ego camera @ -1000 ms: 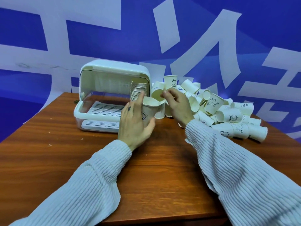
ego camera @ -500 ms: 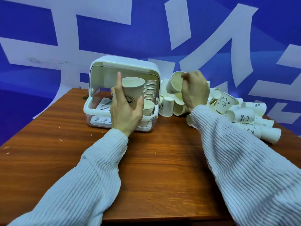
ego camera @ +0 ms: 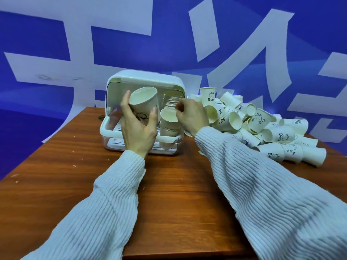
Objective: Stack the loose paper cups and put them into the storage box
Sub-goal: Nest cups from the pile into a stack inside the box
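My left hand (ego camera: 138, 128) grips a white paper cup (ego camera: 144, 102), tilted with its mouth toward me, in front of the open white storage box (ego camera: 142, 81). My right hand (ego camera: 191, 115) pinches the rim of the top cup of a short stack of cups (ego camera: 169, 126) standing at the box's right front. Behind it a taller stack of cups (ego camera: 171, 101) leans inside the box. A heap of loose paper cups (ego camera: 259, 124) lies on the table to the right of the box.
The brown wooden table (ego camera: 56, 175) has its front edge near my sleeves and its left edge slanting away. A blue wall with white shapes stands behind. A small dark object (ego camera: 102, 117) lies left of the box.
My left hand has lifted its cup from the table to the box opening and tilted it. My right hand has moved left from the heap to the short stack in the box.
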